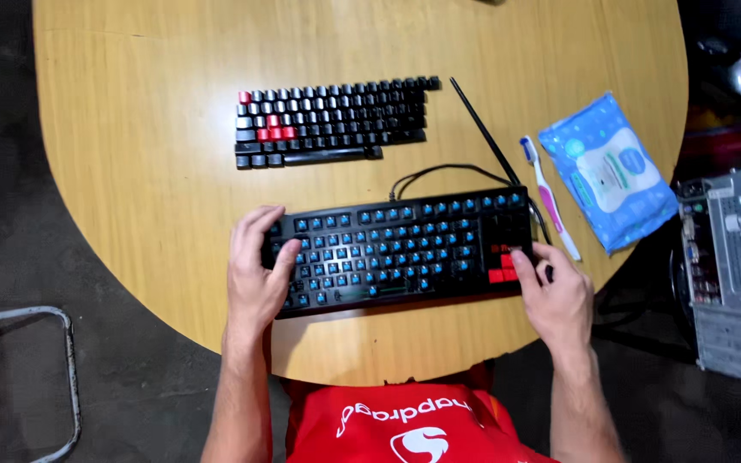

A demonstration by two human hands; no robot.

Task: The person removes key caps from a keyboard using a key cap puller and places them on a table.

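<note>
A black keyboard (405,250) with its keycaps off, showing blue switches, lies near the front edge of a round wooden table (130,129). My left hand (255,274) grips its left end, thumb resting on the switches. My right hand (555,296) holds its right end, fingers next to a few red keycaps (503,267) still in place. Beyond the keyboard, several black and red loose keycaps (332,120) are laid out in rows in the shape of a keyboard.
A thin black stick (484,133), a white and pink toothbrush (549,195) and a blue pack of wet wipes (608,171) lie at the right of the table. An open computer case (731,274) stands on the floor at right, a metal frame (62,369) at left.
</note>
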